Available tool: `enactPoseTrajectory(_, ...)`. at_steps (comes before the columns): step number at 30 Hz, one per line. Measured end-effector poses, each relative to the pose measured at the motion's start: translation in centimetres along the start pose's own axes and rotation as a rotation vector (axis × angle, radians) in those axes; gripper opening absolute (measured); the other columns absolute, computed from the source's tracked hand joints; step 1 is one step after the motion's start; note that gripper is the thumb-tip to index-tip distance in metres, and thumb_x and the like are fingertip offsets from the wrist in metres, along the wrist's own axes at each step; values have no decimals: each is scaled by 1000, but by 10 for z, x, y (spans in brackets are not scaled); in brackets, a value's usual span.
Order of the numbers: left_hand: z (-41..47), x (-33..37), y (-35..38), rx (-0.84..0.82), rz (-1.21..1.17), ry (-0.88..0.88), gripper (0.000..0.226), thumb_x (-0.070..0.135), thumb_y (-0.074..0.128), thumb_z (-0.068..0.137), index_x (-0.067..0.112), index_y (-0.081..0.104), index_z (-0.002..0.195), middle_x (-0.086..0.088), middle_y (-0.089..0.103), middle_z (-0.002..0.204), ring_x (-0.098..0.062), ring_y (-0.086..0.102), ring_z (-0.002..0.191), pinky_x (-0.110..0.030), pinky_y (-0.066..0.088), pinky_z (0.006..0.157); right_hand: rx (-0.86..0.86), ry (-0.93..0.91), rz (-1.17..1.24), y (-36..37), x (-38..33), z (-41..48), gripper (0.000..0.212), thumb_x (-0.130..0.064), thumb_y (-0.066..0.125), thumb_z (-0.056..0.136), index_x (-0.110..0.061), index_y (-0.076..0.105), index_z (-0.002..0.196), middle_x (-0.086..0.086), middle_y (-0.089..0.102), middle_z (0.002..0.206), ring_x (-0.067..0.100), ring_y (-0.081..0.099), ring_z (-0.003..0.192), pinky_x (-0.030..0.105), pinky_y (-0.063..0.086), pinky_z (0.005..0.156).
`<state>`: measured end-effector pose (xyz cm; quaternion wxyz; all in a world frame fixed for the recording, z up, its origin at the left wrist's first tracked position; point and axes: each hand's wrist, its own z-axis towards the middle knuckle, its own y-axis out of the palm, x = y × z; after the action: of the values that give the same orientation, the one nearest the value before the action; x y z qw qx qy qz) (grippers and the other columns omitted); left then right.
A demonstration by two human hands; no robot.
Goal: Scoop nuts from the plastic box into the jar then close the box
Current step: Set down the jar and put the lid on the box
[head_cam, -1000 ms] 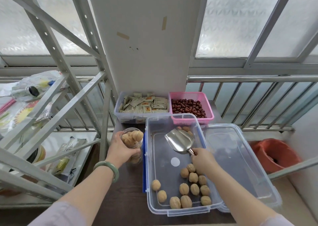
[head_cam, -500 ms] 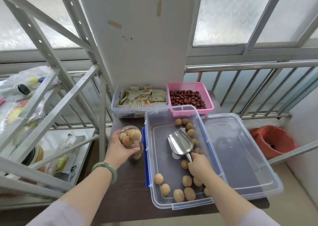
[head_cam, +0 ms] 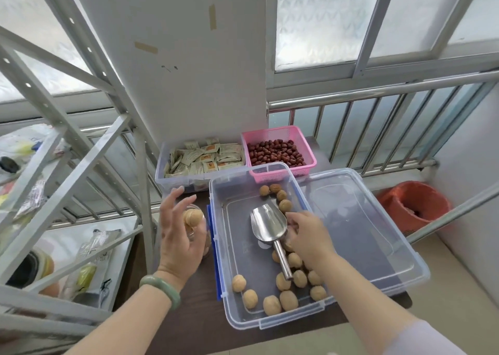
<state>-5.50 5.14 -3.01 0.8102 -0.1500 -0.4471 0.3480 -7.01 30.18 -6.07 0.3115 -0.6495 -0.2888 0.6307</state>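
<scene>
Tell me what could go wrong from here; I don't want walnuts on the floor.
The jar is heaped above its rim and the left hand is open beside it, not gripping: a bump could tip it. The scoop lies loose in the plastic box, which overhangs the table's front edge, so pressing its lid shut may shift it.

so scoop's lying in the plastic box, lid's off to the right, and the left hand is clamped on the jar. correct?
Not quite. In the head view the left hand is open, fingers spread, beside the jar, not clamped on it. The scoop does lie in the plastic box, and the lid is off to its right.
</scene>
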Motion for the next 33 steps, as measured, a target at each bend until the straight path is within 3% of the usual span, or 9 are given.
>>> enactPoseTrajectory(4,19,56,42,-56,-54,32,32,18,46,83,16,51,115,-3,41,131,0,32,129,-13,21,110,186,-78,49,-50,23,24,30,-1,57,86,-7,68,114,10,66,103,24,60,89,26,47,83)
enactPoseTrajectory(9,24,121,118,-206,-146,-68,29,11,51,82,13,58,111,0,53,123,4,42,117,-13,31,105,227,54,-16,-113,102,48,35,0,56,85,-3,65,119,17,64,116,33,61,104,34,45,95)
enactPoseTrajectory(12,18,153,170,-334,-122,-207,32,7,54,86,16,56,117,1,48,130,-8,42,123,-24,32,109,143,185,-94,-139,156,55,42,-7,56,86,-5,57,128,21,60,121,36,54,115,40,41,100)
enactPoseTrajectory(16,0,179,228,-540,-31,-379,43,13,53,88,15,46,131,-3,35,145,-16,29,138,-22,17,112,-76,392,-143,-146,211,59,58,-22,56,90,-12,37,144,22,51,134,38,48,124,40,39,103)
enactPoseTrajectory(20,-20,191,258,-752,-5,-591,59,22,54,88,20,30,142,-2,14,156,-16,17,144,-23,21,109,-358,477,-36,-136,242,64,66,-28,54,93,-14,23,150,15,45,145,33,44,132,36,37,106)
enactPoseTrajectory(26,-29,194,276,-781,79,-818,67,24,54,89,16,22,147,-4,3,159,-20,16,144,-20,27,98,-458,481,48,-133,262,70,75,-31,58,91,-14,17,152,9,34,154,29,40,137,35,34,110)
enactPoseTrajectory(29,-31,190,280,-767,94,-908,69,23,51,90,12,17,149,-6,2,160,-20,10,146,-27,22,110,-458,531,104,-133,272,67,75,-30,63,86,-20,24,149,10,49,143,31,59,115,35,53,86)
enactPoseTrajectory(31,-36,189,284,-766,78,-990,69,21,48,90,11,13,148,-7,3,159,-22,12,146,-32,23,112,-442,560,138,-138,280,65,64,-23,60,85,-22,35,144,10,59,131,32,64,100,29,51,64)
enactPoseTrajectory(33,-42,190,288,-742,72,-1088,76,21,48,87,11,6,150,-9,4,159,-26,17,145,-37,27,114,-430,564,119,-145,287,64,51,-18,54,84,-23,47,134,11,65,119,32,64,94,27,49,61)
